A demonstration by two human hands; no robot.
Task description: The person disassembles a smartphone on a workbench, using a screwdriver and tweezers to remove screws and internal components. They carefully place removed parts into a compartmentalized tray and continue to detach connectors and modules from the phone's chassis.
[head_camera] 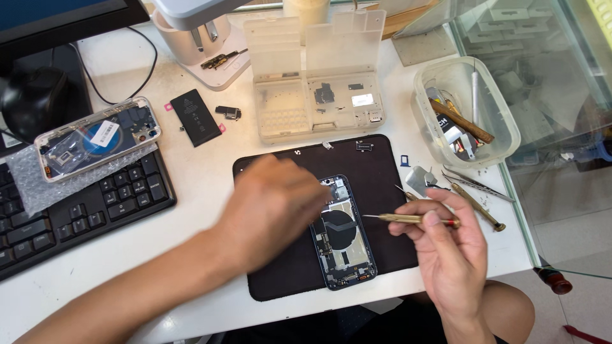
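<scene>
An opened phone body (344, 239) with its inner parts showing lies on a black work mat (382, 172). My left hand (271, 207) hovers blurred over the phone's upper left side, fingers curled; whether it holds anything is unclear. My right hand (446, 245) grips a thin brass screwdriver (408, 218), its tip pointing left toward the phone's right edge.
A clear parts organiser (319, 83) stands behind the mat, a phone battery (196, 117) and a second phone housing (95, 137) to the left by a black keyboard (83, 210). A plastic tub of tools (465, 111), tweezers (478, 183) and another screwdriver (478, 209) lie right.
</scene>
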